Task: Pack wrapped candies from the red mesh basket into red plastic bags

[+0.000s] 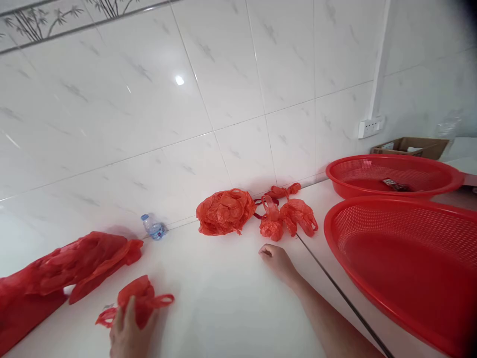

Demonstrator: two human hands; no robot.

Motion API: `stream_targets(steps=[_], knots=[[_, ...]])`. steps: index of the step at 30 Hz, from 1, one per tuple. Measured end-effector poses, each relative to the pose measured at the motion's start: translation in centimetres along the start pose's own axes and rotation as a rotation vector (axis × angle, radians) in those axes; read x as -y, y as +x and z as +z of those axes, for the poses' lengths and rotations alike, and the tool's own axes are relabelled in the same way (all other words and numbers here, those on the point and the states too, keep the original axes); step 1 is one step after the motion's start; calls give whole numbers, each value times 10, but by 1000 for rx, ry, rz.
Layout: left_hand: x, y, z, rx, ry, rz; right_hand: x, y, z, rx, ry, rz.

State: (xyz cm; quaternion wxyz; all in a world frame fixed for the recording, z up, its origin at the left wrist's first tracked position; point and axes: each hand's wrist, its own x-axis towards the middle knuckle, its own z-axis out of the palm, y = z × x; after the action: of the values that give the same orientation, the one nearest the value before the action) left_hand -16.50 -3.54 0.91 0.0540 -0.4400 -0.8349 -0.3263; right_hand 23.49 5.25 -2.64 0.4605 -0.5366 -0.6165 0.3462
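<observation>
A crumpled red plastic bag (138,289) with a loop handle lies on the white table at the lower left. My left hand (130,335) is on it, fingers and thumb on either side of its near edge. Curled closed above the table, my right hand (278,259) shows nothing in its fingers. Just beyond it sit a small bunched red bag (272,227) and another crumpled red bag (299,215). A larger scrunched red bag (225,211) rests by the wall, left of these.
Two red plastic baskets (330,236) stand on the right, the farther one holding a dark packet (397,185). Behind them is a cardboard box (428,147). A water bottle (152,226) leans by the wall near a long red bag pile (80,258). A thin dark rod (341,292) runs beside my right arm.
</observation>
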Motion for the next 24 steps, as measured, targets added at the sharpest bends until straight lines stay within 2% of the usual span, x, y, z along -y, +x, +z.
stream_targets(steps=[2, 5, 11, 17, 18, 20, 22, 24], knots=[[3, -11, 14, 120, 177, 33, 1, -3, 1, 0, -19, 4], [6, -11, 24, 191, 262, 19, 4, -8, 4, 3, -53, 5], [13, 28, 23, 212, 281, 3, 8, -10, 4, 2, -106, -6], [25, 58, 31, 190, 277, -23, 8, -11, 7, -9, -145, -21], [27, 61, 32, 185, 268, -18, 8, -11, 8, -48, -161, -35], [30, 63, 32, 147, 252, -30, 8, -11, 9, -208, -249, -115], [28, 59, 31, 49, 256, -45, 8, -7, 8, -418, -396, -229], [22, 51, 29, -85, 281, 2, 9, -3, 5, -564, -534, -293]])
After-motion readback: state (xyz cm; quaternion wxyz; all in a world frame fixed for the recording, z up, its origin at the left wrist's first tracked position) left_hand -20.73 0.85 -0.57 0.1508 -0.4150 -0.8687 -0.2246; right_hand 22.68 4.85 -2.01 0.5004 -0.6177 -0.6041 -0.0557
